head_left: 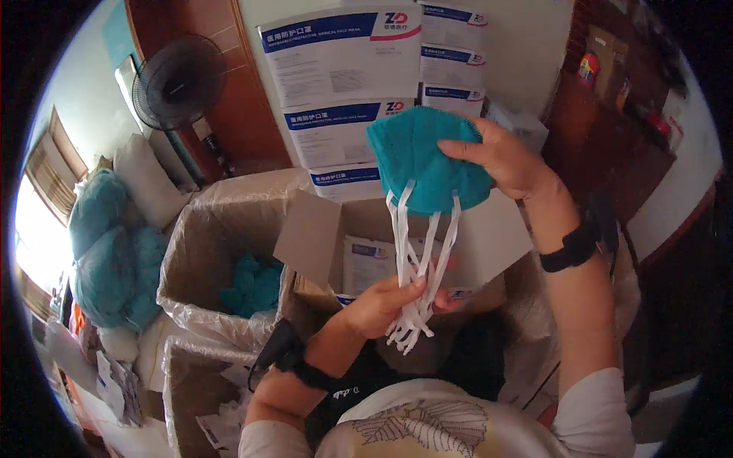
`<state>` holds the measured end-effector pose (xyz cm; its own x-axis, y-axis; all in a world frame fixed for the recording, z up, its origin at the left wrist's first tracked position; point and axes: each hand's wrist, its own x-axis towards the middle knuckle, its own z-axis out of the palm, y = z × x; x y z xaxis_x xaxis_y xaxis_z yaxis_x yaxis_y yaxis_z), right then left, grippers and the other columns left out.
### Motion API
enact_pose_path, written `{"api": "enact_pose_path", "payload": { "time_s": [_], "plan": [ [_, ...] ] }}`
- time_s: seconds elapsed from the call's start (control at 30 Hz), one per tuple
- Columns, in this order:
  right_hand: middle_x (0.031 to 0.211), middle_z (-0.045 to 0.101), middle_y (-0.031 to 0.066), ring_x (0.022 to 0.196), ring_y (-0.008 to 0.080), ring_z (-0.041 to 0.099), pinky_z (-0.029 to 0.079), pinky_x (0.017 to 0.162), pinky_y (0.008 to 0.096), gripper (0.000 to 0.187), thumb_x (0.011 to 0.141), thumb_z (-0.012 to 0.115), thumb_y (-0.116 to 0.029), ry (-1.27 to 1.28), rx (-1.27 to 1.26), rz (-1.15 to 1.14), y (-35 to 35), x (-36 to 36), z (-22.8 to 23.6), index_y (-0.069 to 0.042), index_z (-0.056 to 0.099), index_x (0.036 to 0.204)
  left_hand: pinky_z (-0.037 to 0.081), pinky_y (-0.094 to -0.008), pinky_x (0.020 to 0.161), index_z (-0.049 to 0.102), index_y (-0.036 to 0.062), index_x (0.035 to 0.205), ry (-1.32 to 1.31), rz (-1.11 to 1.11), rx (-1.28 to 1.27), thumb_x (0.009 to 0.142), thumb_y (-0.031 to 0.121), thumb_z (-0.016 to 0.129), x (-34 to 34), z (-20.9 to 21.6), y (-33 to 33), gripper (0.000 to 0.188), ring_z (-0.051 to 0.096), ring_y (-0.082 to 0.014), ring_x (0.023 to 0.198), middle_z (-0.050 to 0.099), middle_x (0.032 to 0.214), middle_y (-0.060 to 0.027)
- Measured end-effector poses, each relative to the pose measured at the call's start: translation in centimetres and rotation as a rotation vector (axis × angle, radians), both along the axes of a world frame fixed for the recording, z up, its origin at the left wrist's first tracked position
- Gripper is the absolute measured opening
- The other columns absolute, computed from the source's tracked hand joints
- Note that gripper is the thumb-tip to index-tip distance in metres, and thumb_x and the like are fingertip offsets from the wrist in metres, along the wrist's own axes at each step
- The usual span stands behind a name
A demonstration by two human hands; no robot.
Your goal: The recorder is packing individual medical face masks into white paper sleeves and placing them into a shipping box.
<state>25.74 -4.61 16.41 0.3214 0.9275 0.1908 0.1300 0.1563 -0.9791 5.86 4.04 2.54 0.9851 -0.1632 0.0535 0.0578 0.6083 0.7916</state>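
Note:
A teal folded face mask point(427, 164), perhaps several stacked together, hangs upright in front of me. My right hand point(504, 156) grips its upper right side, with the thumb across the front. White straps point(402, 237) dangle from the lower edge of the mask. Below it, my left hand point(389, 305) is closed round these straps, and their loose ends poke out under the fingers. Just beyond my left hand stands an open cardboard box point(309, 237), its flaps spread, with white printed packets point(366, 259) inside.
On the left, a plastic-lined carton point(179, 244) holds teal masks point(256, 286). Nearer stands another lined carton point(179, 382) with white packets. Printed white cartons point(343, 69) are stacked at the back. A black fan point(179, 80) and bulging teal bags point(114, 244) stand at the far left.

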Motion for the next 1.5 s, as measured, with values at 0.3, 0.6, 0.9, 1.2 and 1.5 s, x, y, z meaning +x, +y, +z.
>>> {"api": "enact_pose_path", "payload": {
  "time_s": [0.3,0.6,0.9,1.2,1.5],
  "plan": [
    [0.098,0.06,0.007,0.084,0.0127,0.059,0.048,0.076,0.0265,0.036,0.081,0.061,-0.017,-0.074,0.022,-0.041,-1.6,0.8,0.3,0.001,0.052,0.11,0.042,-0.0282,0.081,0.04,0.0034,0.125,0.164,0.028,0.313,0.091,0.025,0.046,-1.0,0.0,2.2,0.041,0.052,-0.0137,0.095,0.058,0.094,-0.0032],
    [0.099,0.06,0.0065,0.084,0.0114,0.058,0.048,0.075,0.0255,0.039,0.081,0.062,-0.018,-0.116,0.071,-0.024,-2.0,1.5,0.6,0.001,0.05,0.113,0.042,-0.0276,0.079,0.041,0.0045,0.123,0.091,-0.051,0.569,0.092,0.025,0.044,-1.2,1.6,2.4,0.037,0.05,-0.0117,0.089,0.056,0.093,-0.0033],
    [0.1,0.059,0.0062,0.087,0.0125,0.057,0.047,0.076,0.0257,0.041,0.081,0.062,-0.018,0.039,0.091,-0.25,-2.9,0.7,-1.0,0.0,0.049,0.115,0.044,-0.0336,0.079,0.057,0.0006,0.101,-0.112,0.478,1.361,0.092,0.022,0.042,-5.3,7.4,1.4,0.028,0.054,-0.0227,0.092,0.051,0.108,-0.0165],
    [0.096,0.06,0.0071,0.08,0.0165,0.06,0.049,0.07,0.0275,0.038,0.08,0.06,-0.022,0.085,0.008,0.419,2.7,-10.7,-14.2,-0.004,0.049,0.113,0.047,-0.0275,0.062,0.046,-0.0005,0.116,-0.285,0.211,-0.217,0.09,0.033,0.045,-9.2,9.1,-1.4,0.043,0.057,-0.0196,0.086,0.051,0.105,-0.0187],
    [0.083,0.057,0.0166,0.073,0.0297,0.058,0.047,0.064,0.034,0.026,0.081,0.058,-0.026,-0.611,-0.263,0.016,-1.5,-13.2,-19.5,-0.004,0.056,0.094,0.033,-0.0346,0.1,0.05,0.0098,0.087,0.065,0.922,-0.628,0.093,0.028,0.04,-10.4,-0.9,-0.7,0.022,0.046,-0.0186,0.111,0.045,0.121,-0.0009]
  ]
}}
